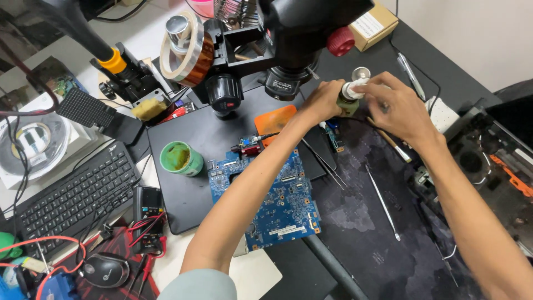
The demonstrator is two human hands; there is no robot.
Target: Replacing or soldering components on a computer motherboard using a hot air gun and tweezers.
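Left hand (322, 100) wraps its grip around a small green bottle (348, 105) at 1 o'clock, just under the microscope (288, 33). Right hand (397, 105) pinches its white cap (351, 89). Looks stubby, with a pale top. A slip could spill it on the blue board (266, 194) nearby.

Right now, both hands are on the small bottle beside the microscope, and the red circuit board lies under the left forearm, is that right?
Not quite: the circuit board is blue, not red, as the head view shows. Both hands, left and right, are on the bottle.
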